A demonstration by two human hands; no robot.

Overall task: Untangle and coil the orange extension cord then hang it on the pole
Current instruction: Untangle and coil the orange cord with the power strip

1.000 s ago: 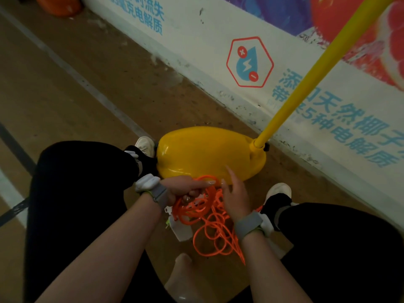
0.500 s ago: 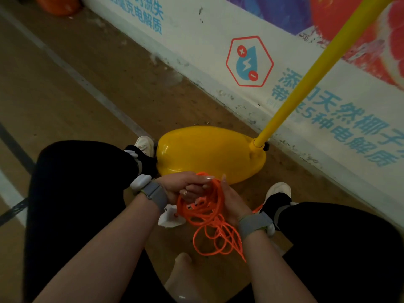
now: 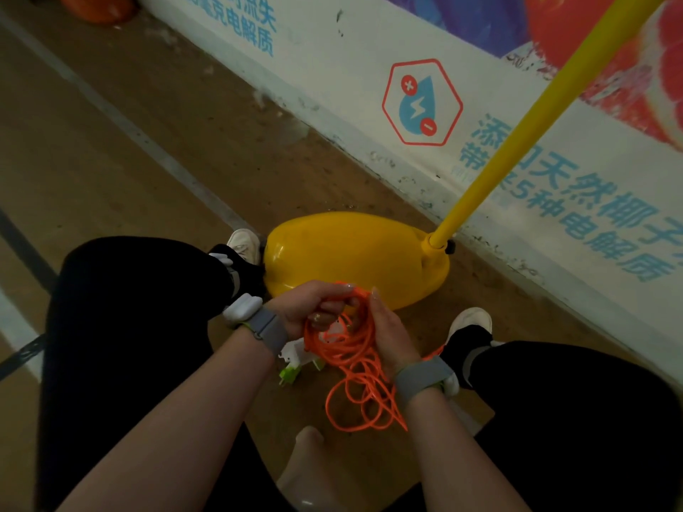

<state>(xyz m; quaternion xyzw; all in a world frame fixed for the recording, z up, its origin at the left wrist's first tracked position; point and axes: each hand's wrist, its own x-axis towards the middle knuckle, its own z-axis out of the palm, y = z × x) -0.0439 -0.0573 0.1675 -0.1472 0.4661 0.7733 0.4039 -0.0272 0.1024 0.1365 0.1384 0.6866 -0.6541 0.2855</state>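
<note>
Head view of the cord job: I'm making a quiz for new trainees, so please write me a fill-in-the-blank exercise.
1. The left hand grips loops of the ____ cord.
2. The pole stands in a base coloured ____.
3. Each wrist wears a ____ band.
Missing words: orange; yellow; grey.

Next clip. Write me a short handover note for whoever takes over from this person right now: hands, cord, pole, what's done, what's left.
Left hand grips the top of the orange cord loops.
Right hand rests against the same loops, fingers fairly straight.
The cord hangs in loose, uneven loops in front of the yellow base. Its white end piece sits below the left wrist.
Done: cord partly gathered.
Left: tidy the coil and hang it on the pole.
</note>
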